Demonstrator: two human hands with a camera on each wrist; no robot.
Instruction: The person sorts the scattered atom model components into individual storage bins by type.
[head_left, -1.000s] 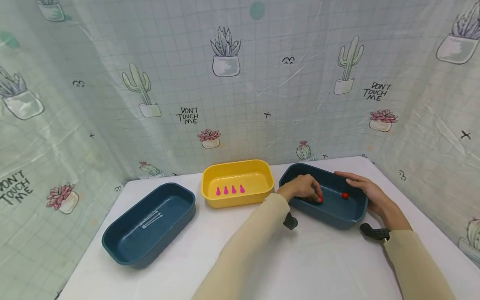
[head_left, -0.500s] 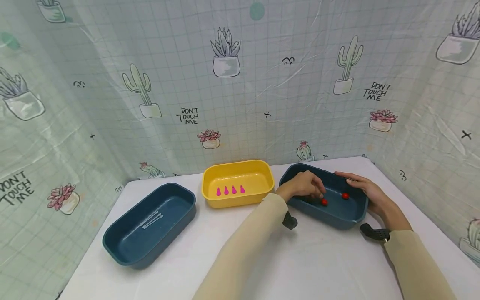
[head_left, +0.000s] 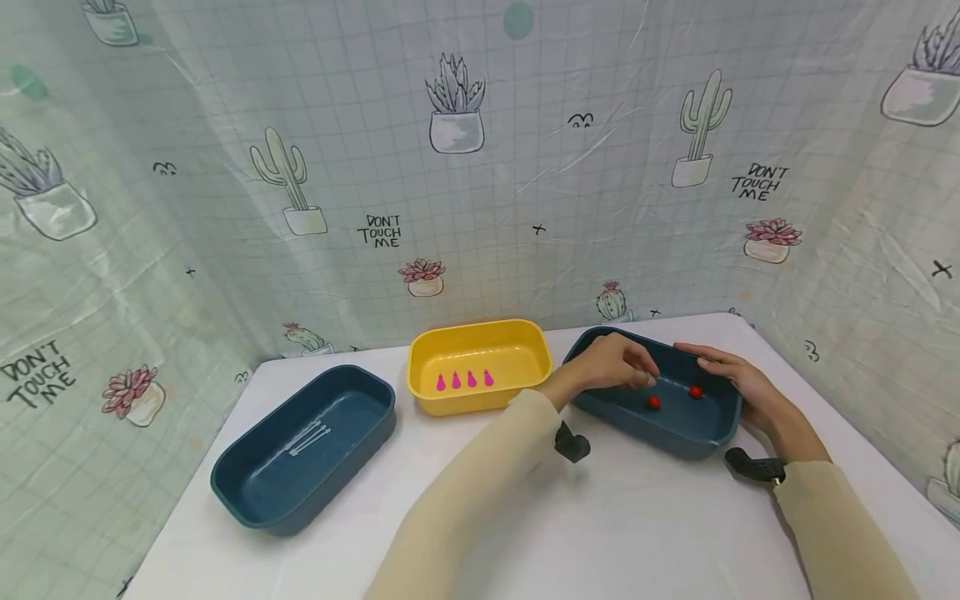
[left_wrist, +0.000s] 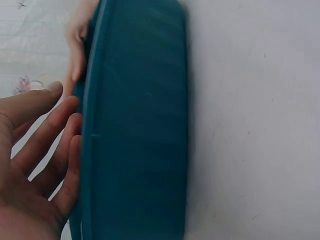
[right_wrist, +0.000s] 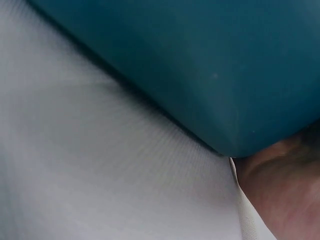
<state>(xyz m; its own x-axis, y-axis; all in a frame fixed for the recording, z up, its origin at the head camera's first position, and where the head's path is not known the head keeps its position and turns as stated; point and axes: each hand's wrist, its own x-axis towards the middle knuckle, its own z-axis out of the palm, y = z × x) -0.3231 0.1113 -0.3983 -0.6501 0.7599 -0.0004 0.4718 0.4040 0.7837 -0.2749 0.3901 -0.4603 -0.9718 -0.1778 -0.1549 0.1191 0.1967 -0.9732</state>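
Over the left part of the right-hand dark blue bin, my left hand is raised with loosely bent fingers and nothing visible between them. Its fingers show beside the bin's rim in the left wrist view. Two small round red things, a nearer one and a farther one, lie on that bin's floor. My right hand holds the bin's right end, fingers along the far rim and thumb over the edge. In the right wrist view the bin's wall hides most of that hand.
A yellow bin with several pink pear-shaped pieces stands at the back middle. Another dark blue bin, at the left, has thin pale sticks in it. A printed curtain hangs behind the white table.
My left hand has let go of a red round thing, which now lies on the bin floor, and has risen slightly away from it. The right hand keeps its hold; the view has shifted slightly.
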